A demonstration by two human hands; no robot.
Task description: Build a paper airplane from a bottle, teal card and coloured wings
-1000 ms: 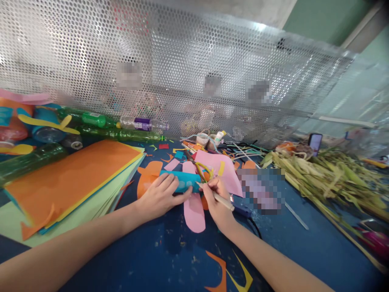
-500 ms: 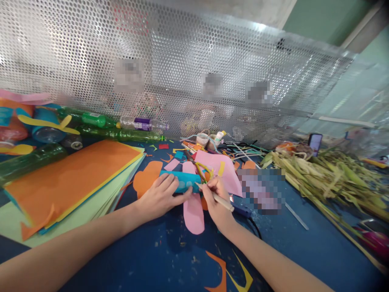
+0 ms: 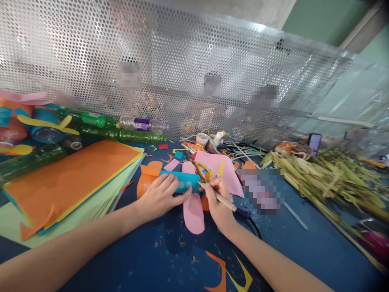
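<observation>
My left hand (image 3: 161,192) is wrapped over a blue paper-covered roll (image 3: 185,177), pressing it from above with the thumb along its near side. Pale rounded marks show on the blue surface. A pink paper strip (image 3: 194,217) with rounded ends crosses beneath the roll, and orange paper (image 3: 149,172) sticks out at its left end. Between the fingers of my right hand (image 3: 219,200) is a white pen (image 3: 225,201), its tip at or near the roll's right end. Whether the tip touches the paper I cannot tell. Scissors with yellow handles (image 3: 202,167) lie just behind the roll.
Stacked coloured paper (image 3: 79,174) lies at left, with plastic bottles (image 3: 121,134) behind it. Pink paper (image 3: 227,172) and scraps surround the roll. Dry corn husks (image 3: 328,174) and a phone (image 3: 314,142) are at right. A perforated metal screen (image 3: 179,61) stands behind; people show through it.
The pen and my right hand have shifted slightly right. The orange paper at the roll's left end has turned and shows a different outline. My left hand keeps its hold.
</observation>
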